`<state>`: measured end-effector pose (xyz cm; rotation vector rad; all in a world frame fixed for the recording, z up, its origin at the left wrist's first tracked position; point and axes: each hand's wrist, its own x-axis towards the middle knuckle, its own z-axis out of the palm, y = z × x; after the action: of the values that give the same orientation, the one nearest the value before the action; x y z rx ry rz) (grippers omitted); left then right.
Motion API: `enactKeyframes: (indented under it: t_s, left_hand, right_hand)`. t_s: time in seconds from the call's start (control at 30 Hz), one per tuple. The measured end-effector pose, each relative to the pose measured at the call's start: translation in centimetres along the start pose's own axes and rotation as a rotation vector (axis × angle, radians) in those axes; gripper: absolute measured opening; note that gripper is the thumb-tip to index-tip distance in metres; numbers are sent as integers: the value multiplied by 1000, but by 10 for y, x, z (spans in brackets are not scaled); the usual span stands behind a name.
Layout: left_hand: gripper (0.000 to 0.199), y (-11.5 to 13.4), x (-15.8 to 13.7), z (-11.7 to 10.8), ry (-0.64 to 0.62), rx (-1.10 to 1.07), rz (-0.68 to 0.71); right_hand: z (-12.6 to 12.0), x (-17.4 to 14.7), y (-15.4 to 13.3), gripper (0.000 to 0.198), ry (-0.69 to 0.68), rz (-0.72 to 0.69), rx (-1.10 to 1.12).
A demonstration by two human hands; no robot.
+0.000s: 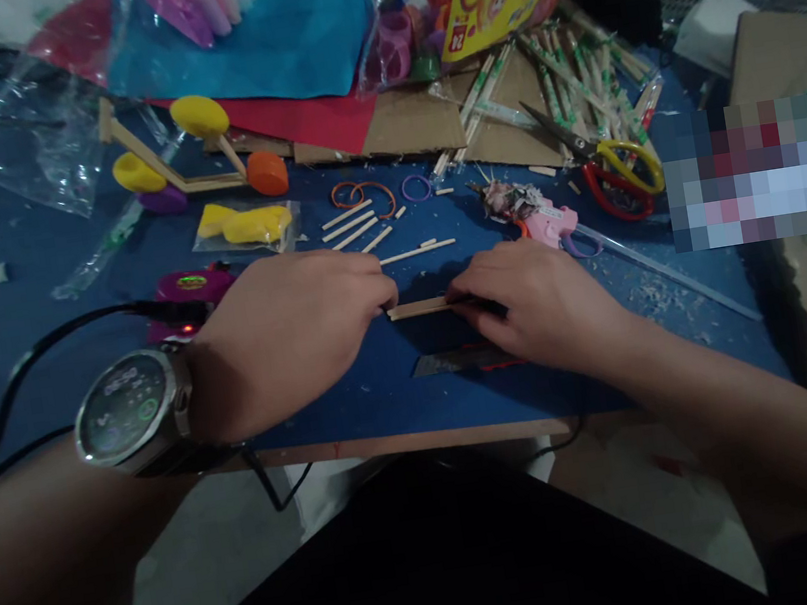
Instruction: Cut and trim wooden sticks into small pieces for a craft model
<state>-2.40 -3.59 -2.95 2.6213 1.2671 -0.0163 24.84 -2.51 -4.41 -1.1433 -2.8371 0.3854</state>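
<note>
A short pair of flat wooden sticks [420, 308] lies side by side just above the blue tabletop. My right hand [531, 298] pinches their right end between thumb and fingers. At their left end is my left hand [300, 323], its fingers curled and pressed together; whatever they hold is hidden. A box cutter [450, 361] lies beneath my right hand, blade pointing left. Beyond the hands are several cut pieces of thin stick [354, 227] and a pink glue gun [547, 220] with a clear glue stick.
Red-and-yellow scissors [618, 164] lie at the right, near bundled wrapped chopsticks [582, 79]. A wooden-stick model with yellow and orange round pieces [207, 180] stands back left. A purple device [183, 300] with a black cable [38, 347] sits behind my left wrist.
</note>
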Motion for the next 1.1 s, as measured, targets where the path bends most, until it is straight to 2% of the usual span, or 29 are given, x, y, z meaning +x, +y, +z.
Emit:
enactKeyframes:
  t_s: [0.33, 1.1]
  left_hand:
    - [30, 1, 0, -1, -10, 29, 7]
    - [30, 2, 2, -1, -28, 1, -14]
  right_hand:
    - [2, -1, 0, 26, 39, 17, 8]
    - [0, 1, -1, 29, 12, 7, 46]
